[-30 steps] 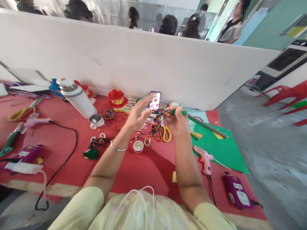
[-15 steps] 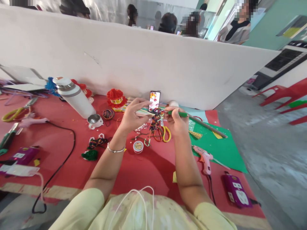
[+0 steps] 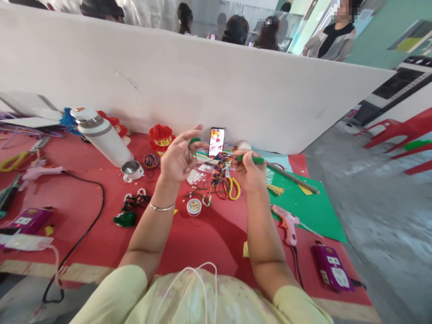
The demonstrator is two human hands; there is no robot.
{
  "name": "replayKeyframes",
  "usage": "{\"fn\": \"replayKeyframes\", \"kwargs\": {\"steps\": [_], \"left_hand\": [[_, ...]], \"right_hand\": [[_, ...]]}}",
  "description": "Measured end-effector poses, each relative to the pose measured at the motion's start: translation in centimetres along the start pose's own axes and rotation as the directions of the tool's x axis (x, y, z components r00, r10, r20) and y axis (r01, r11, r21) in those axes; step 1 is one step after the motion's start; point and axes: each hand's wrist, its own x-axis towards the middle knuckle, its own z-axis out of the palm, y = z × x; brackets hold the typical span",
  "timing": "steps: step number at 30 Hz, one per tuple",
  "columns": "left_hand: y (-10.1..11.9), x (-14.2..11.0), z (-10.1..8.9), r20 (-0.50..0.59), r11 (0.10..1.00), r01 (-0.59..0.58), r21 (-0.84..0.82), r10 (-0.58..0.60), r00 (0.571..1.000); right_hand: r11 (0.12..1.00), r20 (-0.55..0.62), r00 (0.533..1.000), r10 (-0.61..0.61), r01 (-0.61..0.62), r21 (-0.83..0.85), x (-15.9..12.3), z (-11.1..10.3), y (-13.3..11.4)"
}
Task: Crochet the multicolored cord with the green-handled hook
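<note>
My right hand (image 3: 249, 170) is closed round the green handle of a crochet hook (image 3: 250, 159), its tip pointing left. From the tip hangs a narrow crocheted piece (image 3: 218, 174) in dark multicoloured yarn. My left hand (image 3: 178, 155) is raised to the left of it, fingers spread and apart from the piece. Something green, like a ring or band (image 3: 194, 141), sits on a left finger. A thin strand seems to run between this hand and the hook. Under the piece lie scissors (image 3: 234, 189) with yellow and red handles. Behind it a phone (image 3: 216, 141) stands upright, lit.
A white bottle (image 3: 106, 139), a metal cup (image 3: 132, 171) and a yarn ball (image 3: 150, 160) stand left. Pearl beads (image 3: 194, 177) and a small round tub (image 3: 194, 207) lie centrally. A pink glue gun (image 3: 286, 222) rests right, by green sheet (image 3: 310, 216). A white partition (image 3: 175, 85) closes the back.
My left hand has moved left, away from the crocheted piece, and its fingers have spread. The right hand keeps its hold on the crochet hook, nearly still.
</note>
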Motion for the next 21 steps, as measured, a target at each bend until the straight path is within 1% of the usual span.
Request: {"fn": "replayKeyframes", "kwargs": {"steps": [1,3,4,6,9,12,15,16,18,20,21], "left_hand": [[-0.2,-0.1,0.3,0.03,0.995,-0.025,0.095,0.022,0.999],[-0.7,-0.5,1.0,0.104,0.949,-0.111,0.295,0.084,0.991],[-0.9,-0.6,1.3,0.145,0.918,-0.151,0.366,0.104,0.984],[-1.3,-0.7,1.8,0.195,0.876,-0.199,0.439,0.123,0.973],[-1.5,-0.8,2.1,0.163,0.886,-0.186,0.426,0.127,0.978],[-1.4,-0.6,2.1,0.111,0.91,-0.165,0.38,0.132,0.985],[-1.4,-0.5,1.9,0.04,0.938,-0.128,0.321,0.122,0.992],[-1.4,-0.5,1.9,0.035,0.951,-0.113,0.287,0.107,0.994],[-1.4,-0.5,1.7,0.084,0.963,-0.107,0.249,0.088,0.993],[-1.2,-0.5,1.5,0.15,0.94,-0.154,0.303,0.112,0.982],[-1.0,-0.6,1.4,0.163,0.918,-0.184,0.353,0.133,0.978]], "right_hand": [[1.0,-0.005,1.0,0.002,-0.002,-0.005,0.0,0.1,-0.1],[1.0,-0.01,1.0,0.006,-0.006,-0.01,-0.2,0.2,-0.3],[1.0,-0.008,1.0,0.006,-0.006,-0.015,-0.3,0.3,-0.4],[0.999,0.002,1.0,0.001,-0.001,-0.047,-0.6,0.4,-0.7],[0.989,0.017,1.0,-0.019,0.021,-0.145,-0.9,0.3,-1.2],[0.973,0.069,0.997,-0.02,0.036,-0.229,-1.0,0.2,-1.7],[0.965,0.145,0.989,0.002,0.036,-0.258,-1.0,0.3,-1.9],[0.966,0.154,0.988,0.009,0.032,-0.257,-1.0,0.3,-1.9],[0.97,0.143,0.99,0.012,0.024,-0.244,-1.0,0.4,-1.9],[0.972,0.113,0.994,0.002,0.024,-0.233,-0.9,0.4,-1.7],[0.972,0.104,0.995,-0.006,0.03,-0.233,-0.9,0.4,-1.5]]}}
